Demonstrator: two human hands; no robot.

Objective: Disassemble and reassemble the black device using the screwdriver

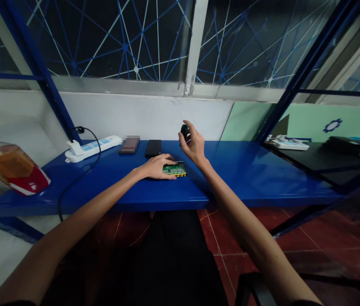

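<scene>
My left hand lies over the left end of a green circuit board, with the thumb along its front edge and the fingers at its back. Yellow parts line the board's front side. The board sits flat on the blue table. Raised above the board and to its right, my right hand pinches a small dark rounded object between thumb and fingers. Its exact kind cannot be made out. Just behind my left hand is a flat black rectangular object.
A white power strip with a black cable stands at the back left. Near the left edge is a bottle of amber liquid. A blurred dark rectangle lies beside the strip. Blue frame posts flank the table.
</scene>
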